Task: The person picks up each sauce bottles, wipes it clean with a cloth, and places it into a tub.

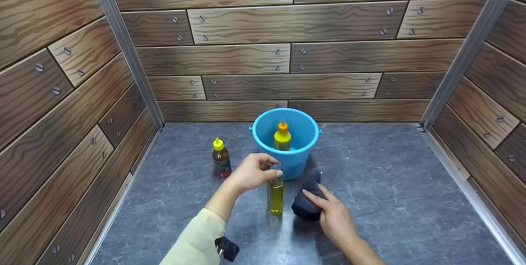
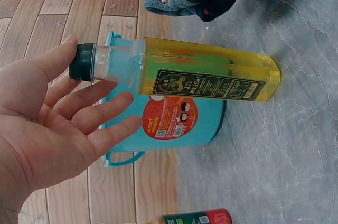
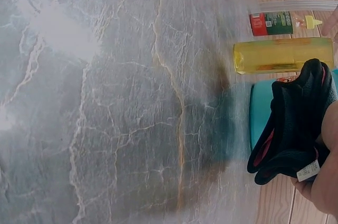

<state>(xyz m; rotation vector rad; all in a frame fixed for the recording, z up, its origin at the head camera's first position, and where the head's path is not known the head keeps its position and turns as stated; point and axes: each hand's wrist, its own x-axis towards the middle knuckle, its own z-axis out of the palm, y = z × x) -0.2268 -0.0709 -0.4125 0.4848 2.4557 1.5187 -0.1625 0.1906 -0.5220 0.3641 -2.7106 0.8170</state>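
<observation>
Between thumb and forefinger, my left hand pinches the dark cap of a clear, square-sided oil bottle filled with yellow-green liquid. A black label with small print shows on the bottle in the left wrist view. To its right, my right hand grips a folded dark cloth with pink edging and a white tag. Just behind the bottle stands a light blue bucket, and inside it is a yellow squeeze bottle with an orange top.
Left of the bucket a brown sauce bottle with a yellow nozzle cap stands upright. Wood-patterned panels enclose the grey marbled surface at the back and both sides. A small black device sits at the left sleeve.
</observation>
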